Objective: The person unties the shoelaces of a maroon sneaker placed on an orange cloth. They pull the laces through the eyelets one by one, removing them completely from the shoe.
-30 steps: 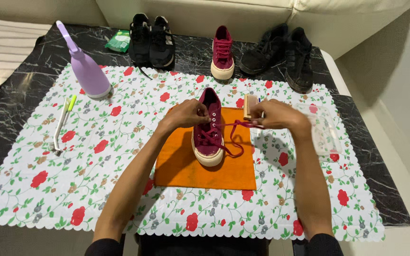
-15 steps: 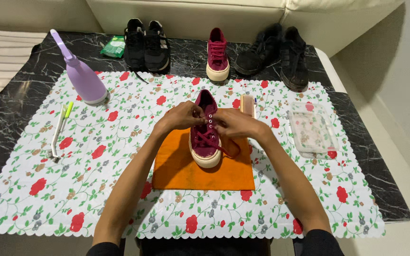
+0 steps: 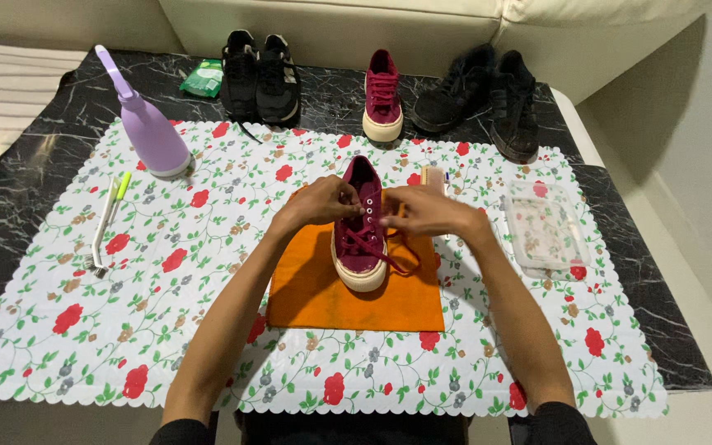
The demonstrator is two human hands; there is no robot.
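Lacing in progress: left hand [image 3: 323,202] is steadying the maroon sneaker [image 3: 362,227] on the orange cloth [image 3: 356,301], right hand [image 3: 422,212] is pinching its lace [image 3: 397,255]; threading the next eyelet is needing careful aim.

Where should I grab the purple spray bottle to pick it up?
Probably best around the narrow neck of the purple spray bottle, coming from above on its right. It stands upright on the floral mat, its base is wide, and its nozzle slants up and left.

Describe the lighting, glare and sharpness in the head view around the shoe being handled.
Head view: even, soft light; both hands and the maroon sneaker are sharp; faint shadows fall on the orange cloth; pale sheen streaks the black marble tabletop; the clear plastic container shows slight glare.
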